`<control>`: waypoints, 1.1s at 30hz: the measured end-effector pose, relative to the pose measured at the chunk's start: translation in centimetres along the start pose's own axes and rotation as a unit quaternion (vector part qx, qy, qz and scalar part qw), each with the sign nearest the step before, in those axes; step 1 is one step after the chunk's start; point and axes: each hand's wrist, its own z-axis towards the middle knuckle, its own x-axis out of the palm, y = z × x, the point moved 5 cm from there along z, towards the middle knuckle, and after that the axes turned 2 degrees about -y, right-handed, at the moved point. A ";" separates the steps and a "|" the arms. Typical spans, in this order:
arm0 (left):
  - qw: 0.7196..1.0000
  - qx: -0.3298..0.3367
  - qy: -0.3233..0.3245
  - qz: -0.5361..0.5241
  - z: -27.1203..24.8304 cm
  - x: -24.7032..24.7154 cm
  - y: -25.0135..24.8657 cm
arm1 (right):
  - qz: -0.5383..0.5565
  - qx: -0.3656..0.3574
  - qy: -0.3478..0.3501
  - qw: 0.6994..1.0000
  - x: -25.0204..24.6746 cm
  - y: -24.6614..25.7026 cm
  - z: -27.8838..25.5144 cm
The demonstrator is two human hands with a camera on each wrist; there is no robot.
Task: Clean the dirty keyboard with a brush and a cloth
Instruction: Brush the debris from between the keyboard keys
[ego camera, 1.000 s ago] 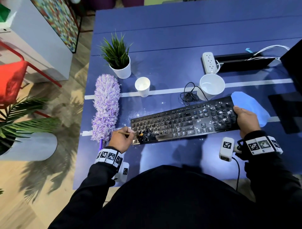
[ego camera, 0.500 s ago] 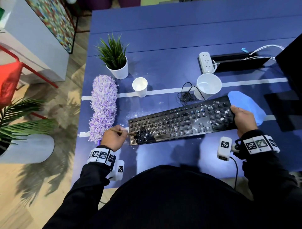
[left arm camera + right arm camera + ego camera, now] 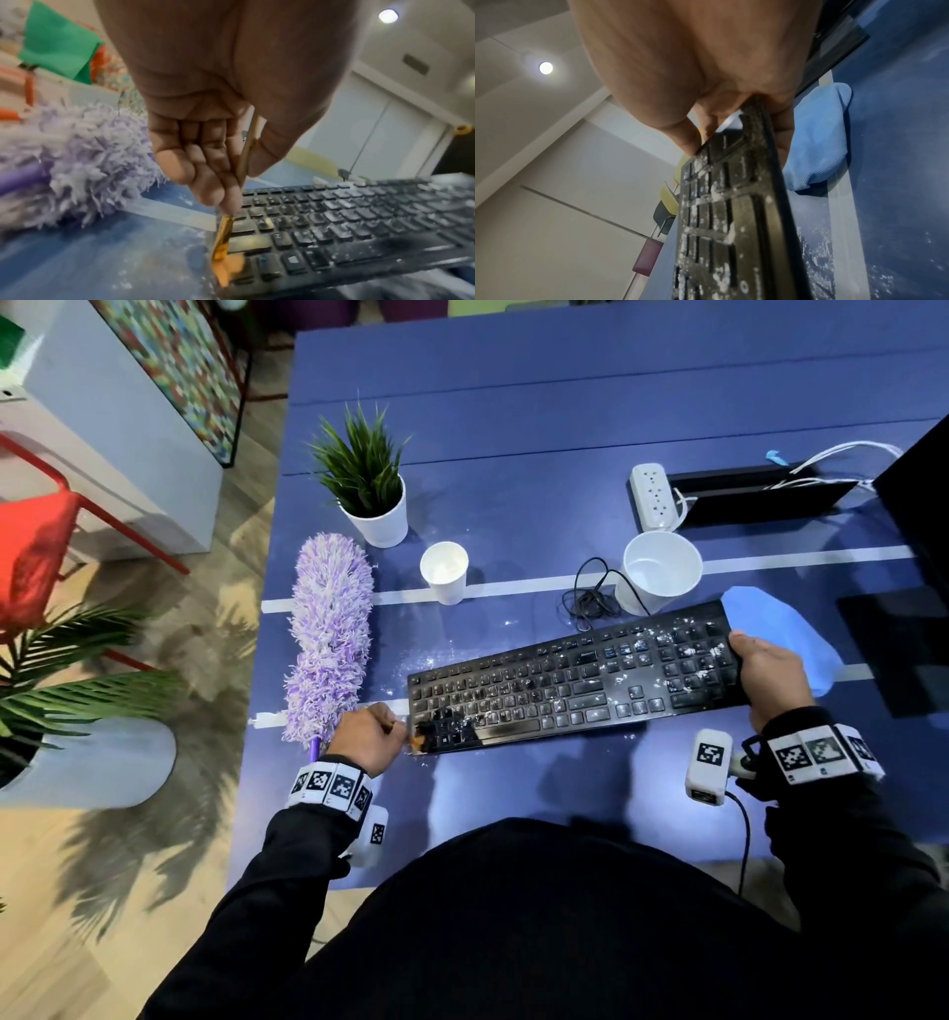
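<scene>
**Brushing the near left corner of a dusty keyboard**

The black keyboard point(image 3: 575, 680) lies on the blue table point(image 3: 513, 454), its right end raised a little off the surface, white crumbs and powder scattered over the keys, thickest at the right end. Loose specks also lie on the table around it.

The left hand point(image 3: 367, 737) pinches a thin wooden-handled brush point(image 3: 226, 233) between thumb and curled fingers. The orange bristle tip touches the near left corner of the keyboard, just at its edge. The tip is blurred in the left wrist view.

The right hand point(image 3: 773, 672) grips the right end of the keyboard, thumb on the top by the number keys, fingers wrapped under the edge.

A folded blue cloth point(image 3: 780, 634) lies on the table just beyond the right hand, partly behind the keyboard's right end; whether they touch I cannot tell.

A purple fluffy duster point(image 3: 331, 634) lies on the table left of the keyboard, close beside the left hand. Farther back: a small paper cup point(image 3: 444, 572), a bigger white cup point(image 3: 660, 570), a coiled black cable point(image 3: 590, 598) between them, a potted plant point(image 3: 369, 490), a white power strip point(image 3: 652, 495).
</scene>
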 end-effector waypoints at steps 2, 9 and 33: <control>1.000 0.005 -0.016 0.020 0.0 -0.3 -0.3 | 0.009 0.002 -0.009 1.000 -0.1 0.1 -0.1; 0.995 0.086 -0.041 -0.024 -0.3 -1.0 -2.8 | -0.224 0.015 0.022 0.974 0.3 -2.2 1.9; 0.967 0.171 -0.119 -0.149 -1.1 -0.3 -1.8 | 0.066 0.084 -0.056 0.993 1.5 -4.0 1.0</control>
